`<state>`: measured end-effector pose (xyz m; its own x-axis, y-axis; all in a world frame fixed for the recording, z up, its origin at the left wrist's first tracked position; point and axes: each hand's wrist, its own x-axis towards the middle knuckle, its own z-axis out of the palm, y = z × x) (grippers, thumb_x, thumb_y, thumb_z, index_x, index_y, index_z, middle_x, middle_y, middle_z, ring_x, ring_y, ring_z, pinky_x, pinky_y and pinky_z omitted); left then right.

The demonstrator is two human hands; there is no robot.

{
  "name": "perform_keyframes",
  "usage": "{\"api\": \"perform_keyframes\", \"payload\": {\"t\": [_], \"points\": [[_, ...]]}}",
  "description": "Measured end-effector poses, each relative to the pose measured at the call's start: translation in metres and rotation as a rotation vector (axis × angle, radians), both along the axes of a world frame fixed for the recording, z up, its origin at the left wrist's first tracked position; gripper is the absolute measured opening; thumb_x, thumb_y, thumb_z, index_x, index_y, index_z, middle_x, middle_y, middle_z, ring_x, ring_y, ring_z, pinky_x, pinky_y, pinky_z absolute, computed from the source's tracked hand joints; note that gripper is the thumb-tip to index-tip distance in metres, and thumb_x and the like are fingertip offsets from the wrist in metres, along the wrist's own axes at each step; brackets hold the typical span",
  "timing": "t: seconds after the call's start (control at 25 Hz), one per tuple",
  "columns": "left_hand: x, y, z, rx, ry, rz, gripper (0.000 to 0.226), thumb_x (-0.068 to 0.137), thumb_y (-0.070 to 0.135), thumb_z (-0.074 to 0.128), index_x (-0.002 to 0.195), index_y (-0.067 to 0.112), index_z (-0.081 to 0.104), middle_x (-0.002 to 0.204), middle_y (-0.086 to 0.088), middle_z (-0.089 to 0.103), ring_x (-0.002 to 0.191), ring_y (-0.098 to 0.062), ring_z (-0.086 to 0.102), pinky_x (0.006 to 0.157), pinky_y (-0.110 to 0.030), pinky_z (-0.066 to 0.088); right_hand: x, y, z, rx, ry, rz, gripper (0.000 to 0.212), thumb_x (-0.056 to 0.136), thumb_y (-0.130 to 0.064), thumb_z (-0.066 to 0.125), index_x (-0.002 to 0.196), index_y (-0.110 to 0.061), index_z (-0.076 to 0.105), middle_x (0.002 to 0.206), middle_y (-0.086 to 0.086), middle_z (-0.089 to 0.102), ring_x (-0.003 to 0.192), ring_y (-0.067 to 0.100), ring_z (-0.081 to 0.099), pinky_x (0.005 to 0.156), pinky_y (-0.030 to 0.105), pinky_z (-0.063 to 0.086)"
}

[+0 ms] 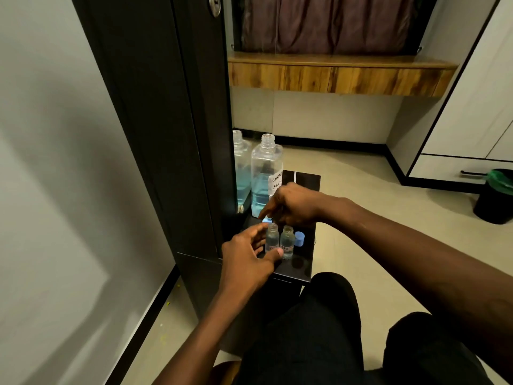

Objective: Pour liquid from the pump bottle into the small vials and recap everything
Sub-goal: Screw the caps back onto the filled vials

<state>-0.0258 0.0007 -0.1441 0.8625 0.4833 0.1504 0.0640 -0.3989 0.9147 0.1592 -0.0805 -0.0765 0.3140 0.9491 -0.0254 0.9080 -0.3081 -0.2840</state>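
I see the uncapped pump bottle (263,173), part full of blue liquid, standing at the back of the black table (308,182). Just in front of it stand two open vials, the left vial (272,238) touching the right vial (287,243). My right hand (294,207) pinches a blue cap (267,219) above the left vial. My left hand (247,257) is released, fingers spread either side of that vial. A loose cap (299,238) stands in front of the bottle, right of the vials.

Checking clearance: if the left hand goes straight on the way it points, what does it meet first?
Probably the left vial, directly ahead of the left hand's spread fingers; contact is unclear.
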Motion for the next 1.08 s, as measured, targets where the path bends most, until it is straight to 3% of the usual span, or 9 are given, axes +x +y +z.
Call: {"api": "perform_keyframes", "payload": {"t": [0.28, 0.48, 0.56, 0.64, 0.76, 0.84, 0.92, 1.0, 1.08], "points": [[0.004, -0.001, -0.003, 0.034, -0.056, 0.036, 0.05, 0.081, 0.018, 0.086, 0.127, 0.026, 0.07, 0.112, 0.013, 0.075, 0.097, 0.006, 0.07, 0.088, -0.012, 0.055, 0.009, 0.011, 0.004, -0.102, 0.018, 0.028, 0.046, 0.081, -0.007, 0.077, 0.123, -0.024, 0.074, 0.113, 0.002, 0.077, 0.103, 0.01, 0.072, 0.09, 0.03, 0.059], [0.006, 0.0, -0.004, 0.019, -0.048, 0.073, 0.047, 0.079, 0.02, 0.087, 0.123, 0.028, 0.072, 0.114, 0.01, 0.076, 0.1, -0.001, 0.072, 0.088, -0.019, 0.059, 0.008, 0.016, -0.003, -0.134, -0.024, 0.074, 0.046, 0.079, 0.0, 0.07, 0.118, -0.023, 0.077, 0.103, -0.003, 0.078, 0.084, 0.005, 0.064, 0.069, 0.011, 0.046], [0.005, 0.001, 0.0, 0.011, -0.049, 0.095, 0.046, 0.079, 0.021, 0.087, 0.122, 0.03, 0.073, 0.113, 0.012, 0.076, 0.098, 0.002, 0.072, 0.083, -0.013, 0.058, 0.009, 0.015, -0.004, -0.12, 0.006, 0.042, 0.045, 0.078, 0.001, 0.071, 0.116, -0.021, 0.078, 0.101, -0.001, 0.078, 0.082, 0.007, 0.066, 0.071, 0.016, 0.05], [0.005, 0.004, 0.007, 0.005, -0.067, 0.114, 0.045, 0.078, 0.019, 0.088, 0.119, 0.031, 0.074, 0.106, 0.015, 0.076, 0.092, 0.007, 0.071, 0.077, -0.008, 0.056, 0.009, 0.011, 0.001, -0.077, 0.016, 0.028, 0.039, 0.079, -0.004, 0.076, 0.113, -0.022, 0.079, 0.1, -0.001, 0.079, 0.079, 0.003, 0.067, 0.072, 0.021, 0.053], [0.002, 0.007, 0.024, 0.013, -0.11, 0.14, 0.043, 0.076, 0.02, 0.09, 0.115, 0.032, 0.075, 0.09, 0.021, 0.074, 0.083, 0.013, 0.069, 0.07, -0.005, 0.053, 0.004, -0.005, 0.026, 0.045, 0.017, 0.0, 0.032, 0.082, -0.012, 0.079, 0.112, -0.024, 0.078, 0.102, -0.004, 0.079, 0.078, -0.01, 0.066, 0.072, 0.015, 0.055], [-0.001, 0.006, 0.037, 0.032, -0.148, 0.158, 0.042, 0.075, 0.023, 0.091, 0.114, 0.031, 0.076, 0.083, 0.024, 0.072, 0.079, 0.011, 0.07, 0.065, -0.003, 0.05, -0.005, -0.021, 0.053, 0.197, 0.098, -0.044, 0.03, 0.083, -0.014, 0.08, 0.112, -0.022, 0.078, 0.102, -0.003, 0.079, 0.088, -0.001, 0.073, 0.081, 0.025, 0.061], [-0.005, 0.004, 0.05, 0.06, -0.188, 0.159, 0.045, 0.074, 0.025, 0.091, 0.116, 0.029, 0.076, 0.082, 0.026, 0.069, 0.08, 0.011, 0.07, 0.065, -0.004, 0.05, -0.019, -0.04, 0.081, 0.35, 0.297, -0.069, 0.029, 0.085, -0.01, 0.079, 0.114, -0.014, 0.076, 0.103, 0.002, 0.079, 0.093, 0.011, 0.076, 0.082, 0.034, 0.063], [-0.009, 0.001, 0.062, 0.11, -0.218, 0.142, 0.046, 0.075, 0.028, 0.09, 0.118, 0.029, 0.075, 0.084, 0.028, 0.068, 0.082, 0.011, 0.069, 0.068, -0.007, 0.054, -0.035, -0.058, 0.103, 0.435, 0.412, -0.041, 0.029, 0.087, -0.003, 0.075, 0.115, -0.007, 0.073, 0.106, 0.007, 0.078, 0.096, 0.02, 0.076, 0.081, 0.034, 0.063], [-0.013, -0.002, 0.073, 0.145, -0.241, 0.117, 0.045, 0.076, 0.031, 0.089, 0.119, 0.029, 0.075, 0.088, 0.025, 0.071, 0.085, 0.007, 0.071, 0.077, -0.015, 0.059, -0.051, -0.069, 0.119, 0.44, 0.375, -0.002, 0.028, 0.088, -0.001, 0.072, 0.116, -0.007, 0.073, 0.109, 0.005, 0.077, 0.101, 0.018, 0.074, 0.084, 0.031, 0.062]]}}
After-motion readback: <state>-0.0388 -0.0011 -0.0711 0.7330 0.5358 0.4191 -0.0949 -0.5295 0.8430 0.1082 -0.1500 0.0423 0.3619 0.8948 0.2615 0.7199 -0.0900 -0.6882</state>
